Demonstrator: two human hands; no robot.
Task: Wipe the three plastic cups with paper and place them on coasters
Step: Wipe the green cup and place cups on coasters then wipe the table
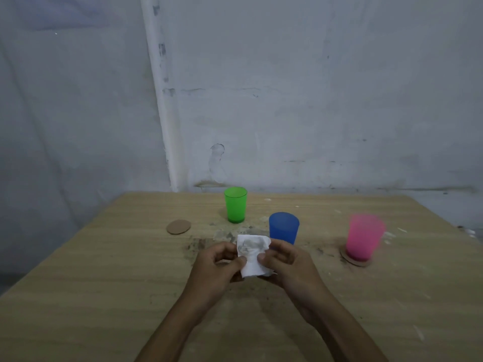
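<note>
Both my hands hold a white paper [253, 254] with grey smudges above the middle of the table. My left hand [218, 265] pinches its left edge and my right hand [285, 262] pinches its right edge. A blue cup [283, 227] stands just behind my right hand. A green cup [235, 204] stands upright farther back on the bare table. At the right a pink cup [364, 237] stands on a round cardboard coaster [351, 260]; the cup looks blurred. A second coaster [178, 226] lies empty at the left.
The wooden table [104, 296] carries dark dirt specks and a grey stain [206, 244] in front of the cups. A pale wall [313, 100] rises right behind the table's far edge. White flecks [392, 233] lie near the pink cup.
</note>
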